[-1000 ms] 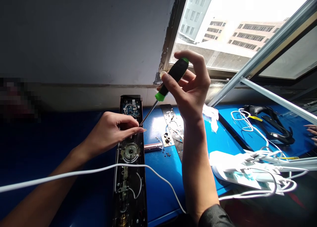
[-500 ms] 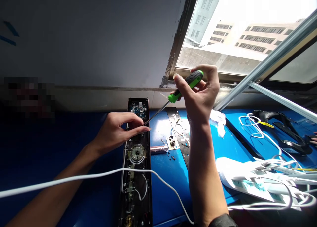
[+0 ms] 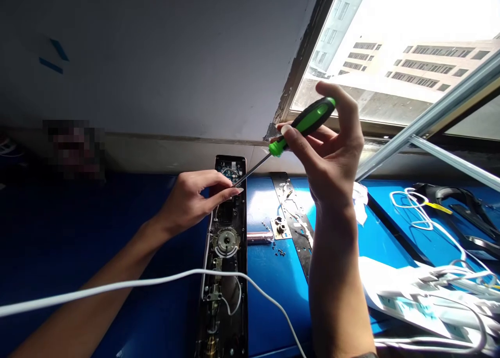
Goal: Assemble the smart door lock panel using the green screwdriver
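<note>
Since half a second ago, both hands have risen slightly, the black-and-green screwdriver [image 3: 312, 117] has turned so that more of a green stripe faces up, and the whole view has slid, setting everything farther right.

Gripping the screwdriver, the right hand [image 3: 335, 162] has thumb and fingers wrapped around the ribless plastic handle, its forefinger arched above the end. The left hand [image 3: 191, 199] is pinched, thumb and forefinger meeting about the low end of the thin metal shaft; whether some small piece sits between those fingertips is hidden. Both work above the long, narrow, black open housing [image 3: 242, 274], which lies on the glossy blue counter [image 3: 265, 285] with its far end near the wall.

Inside the housing are a blue circuit board [image 3: 225, 170] at the far end, partly covered by the left hand, a round silver metal disc [image 3: 221, 239] near the middle, a thin white wire loop [image 3: 239, 298] and a brass-coloured part [image 3: 211, 346] at the near end. A thick white cable [image 3: 156, 282] crosses in front of it.

Just beside the housing lie a shiny reddish cylinder [image 3: 260, 237], a small square plate [image 3: 287, 233] bearing a dark knob, and scattered tiny dark screws [image 3: 279, 252]. At right, a white power strip [image 3: 406, 306] holds several plugs.
</note>
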Available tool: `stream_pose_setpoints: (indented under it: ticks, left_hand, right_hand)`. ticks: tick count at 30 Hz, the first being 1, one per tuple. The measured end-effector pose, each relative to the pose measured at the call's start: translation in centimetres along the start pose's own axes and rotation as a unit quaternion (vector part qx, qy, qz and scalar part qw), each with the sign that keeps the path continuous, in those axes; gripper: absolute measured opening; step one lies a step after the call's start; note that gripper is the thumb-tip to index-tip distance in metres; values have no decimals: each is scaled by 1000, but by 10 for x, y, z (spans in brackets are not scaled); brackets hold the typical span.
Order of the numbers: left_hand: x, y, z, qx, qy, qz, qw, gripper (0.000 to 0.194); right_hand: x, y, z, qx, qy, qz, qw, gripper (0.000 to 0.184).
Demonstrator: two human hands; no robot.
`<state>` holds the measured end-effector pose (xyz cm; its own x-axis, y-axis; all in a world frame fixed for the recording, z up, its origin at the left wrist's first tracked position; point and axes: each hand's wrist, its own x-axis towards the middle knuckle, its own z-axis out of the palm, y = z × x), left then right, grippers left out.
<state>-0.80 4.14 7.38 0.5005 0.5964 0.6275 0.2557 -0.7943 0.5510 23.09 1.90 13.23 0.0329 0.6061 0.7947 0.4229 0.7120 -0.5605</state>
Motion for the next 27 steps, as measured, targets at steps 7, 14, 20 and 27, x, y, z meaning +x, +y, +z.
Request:
stream_pose_setpoints:
  ticks: [7,14,20,27]
  left_hand:
    - [-1,-3,-3,52,-15,44,998,19]
    - [-1,-1,-3,113,-87,42,989,23]
    - [-2,0,1,148,-123,38,981,25]
    - [-2,7,2,172,-158,26,972,27]
  right_hand:
    - [-2,-8,6,18,-13,-37,999,58]
    - [-4,-15,6,15,-59,-19,998,54]
    - [-3,-29,-2,17,-114,12,993,49]
    - [-2,-32,0,-34,-157,-36,986,59]
